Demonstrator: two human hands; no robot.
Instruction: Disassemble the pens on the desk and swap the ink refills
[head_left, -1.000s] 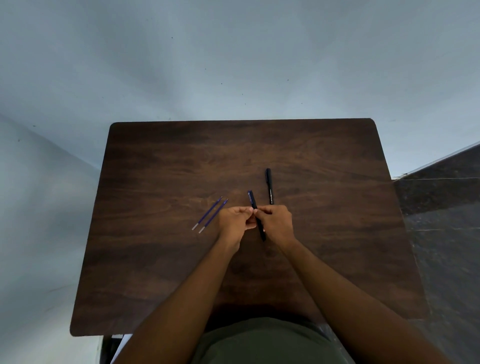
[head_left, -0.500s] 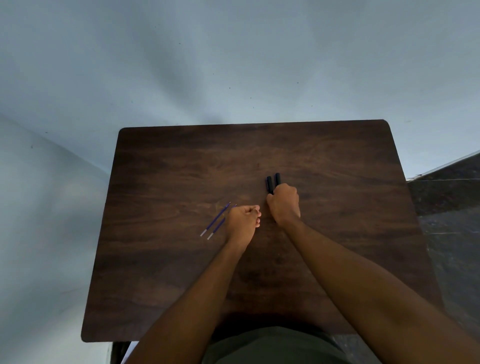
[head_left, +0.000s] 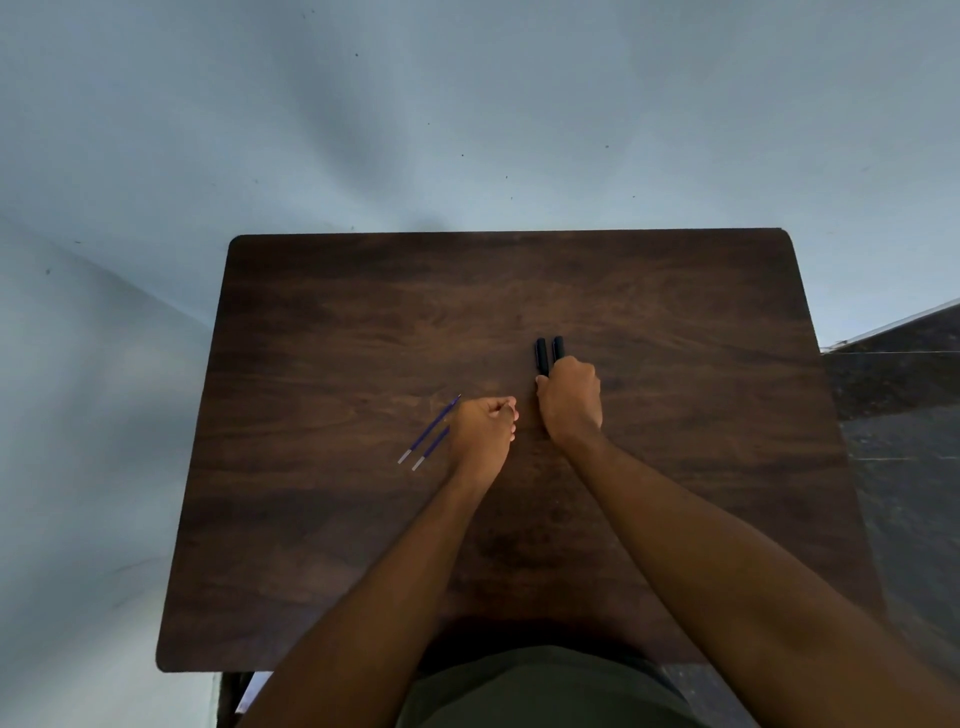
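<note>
Two black pen barrels (head_left: 549, 353) lie side by side near the middle of the dark wooden desk (head_left: 322, 545), pointing away from me. My right hand (head_left: 570, 404) covers their near halves with its fingers curled over them. Only the far ends stick out. My left hand (head_left: 483, 428) rests on the desk just left of it as a curled fist, and nothing shows inside it. Two thin blue ink refills (head_left: 430, 436) with pale ends lie diagonally right beside my left hand's outer edge.
The desk stands against a pale blue wall (head_left: 467, 130). A dark tiled floor (head_left: 904, 415) shows past its right edge. My forearms cross the near half of the desk, and my green shirt (head_left: 545, 691) is at the bottom.
One second ago both hands held one pen between them. My right hand has since carried it forward next to the other pen, and my left hand stayed curled by the refills.
</note>
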